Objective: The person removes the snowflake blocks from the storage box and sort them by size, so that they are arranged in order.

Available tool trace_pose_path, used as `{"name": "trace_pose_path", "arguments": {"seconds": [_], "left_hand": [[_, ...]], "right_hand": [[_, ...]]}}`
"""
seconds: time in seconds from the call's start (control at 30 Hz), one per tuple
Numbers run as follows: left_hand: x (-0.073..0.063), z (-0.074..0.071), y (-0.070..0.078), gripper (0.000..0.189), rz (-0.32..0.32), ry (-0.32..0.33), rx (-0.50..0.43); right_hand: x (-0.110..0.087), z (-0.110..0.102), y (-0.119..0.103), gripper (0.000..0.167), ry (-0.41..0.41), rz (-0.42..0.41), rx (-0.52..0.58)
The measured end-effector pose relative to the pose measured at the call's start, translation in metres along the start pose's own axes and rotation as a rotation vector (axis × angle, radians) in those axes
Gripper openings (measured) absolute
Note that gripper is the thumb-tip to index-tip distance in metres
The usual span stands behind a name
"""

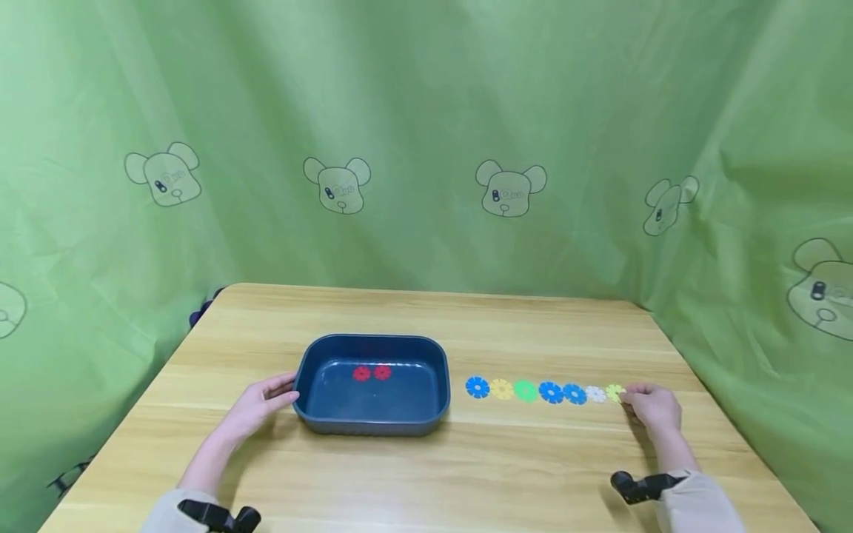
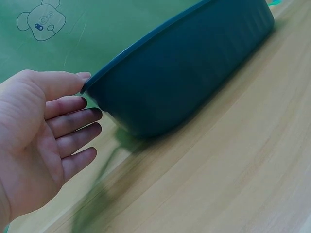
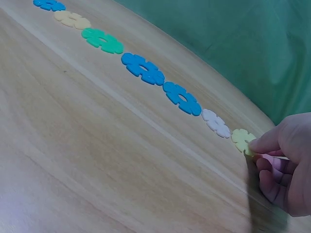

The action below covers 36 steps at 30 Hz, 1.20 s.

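A dark blue plastic basin stands on the wooden table with two red snowflake discs inside. My left hand is at the basin's left end; in the left wrist view its thumb and fingertips touch the rim, fingers loosely extended. To the right of the basin a row of flower-shaped plastic discs lies flat: a blue disc, pale yellow disc, green disc, two more blue discs, and a white disc. At its right end, my right hand pinches a yellow-green snowflake disc.
The wooden table has a green curtain with printed bear heads behind it and at both sides. A black wrist mount sits on the right sleeve, another black mount on the left.
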<state>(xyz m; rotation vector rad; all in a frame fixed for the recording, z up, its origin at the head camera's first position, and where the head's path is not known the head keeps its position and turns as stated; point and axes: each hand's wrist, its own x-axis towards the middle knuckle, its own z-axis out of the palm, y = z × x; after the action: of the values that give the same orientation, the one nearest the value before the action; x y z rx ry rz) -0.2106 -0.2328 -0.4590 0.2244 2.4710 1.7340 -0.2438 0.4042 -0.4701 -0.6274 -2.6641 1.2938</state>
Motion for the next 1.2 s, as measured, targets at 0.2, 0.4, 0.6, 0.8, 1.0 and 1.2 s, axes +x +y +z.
{"name": "trace_pose_path", "arguments": {"seconds": [0.2,0.4,0.6,0.8,1.0,1.2], "left_hand": [[0.000,0.000,-0.002,0.053,-0.004,0.002,-0.004],[0.000,0.000,-0.002,0.053,-0.007,0.003,-0.007],[0.000,0.000,-0.001,0.053,-0.011,0.006,0.000],[0.000,0.001,0.000,0.052,-0.009,0.009,0.010],[-0.001,0.000,0.001,0.052,-0.009,0.005,0.010],[-0.001,0.001,0.003,0.053,-0.022,0.002,0.003]], "right_hand": [[0.000,0.001,0.002,0.032,0.018,-0.015,-0.034],[0.000,0.001,0.003,0.033,0.025,-0.022,-0.046],[-0.001,0.000,0.002,0.033,0.023,-0.024,-0.031],[-0.003,-0.002,0.000,0.036,0.023,-0.013,-0.005],[-0.010,0.004,-0.022,0.041,0.005,-0.023,0.018],[-0.020,0.019,-0.066,0.042,-0.080,-0.141,0.061]]}}
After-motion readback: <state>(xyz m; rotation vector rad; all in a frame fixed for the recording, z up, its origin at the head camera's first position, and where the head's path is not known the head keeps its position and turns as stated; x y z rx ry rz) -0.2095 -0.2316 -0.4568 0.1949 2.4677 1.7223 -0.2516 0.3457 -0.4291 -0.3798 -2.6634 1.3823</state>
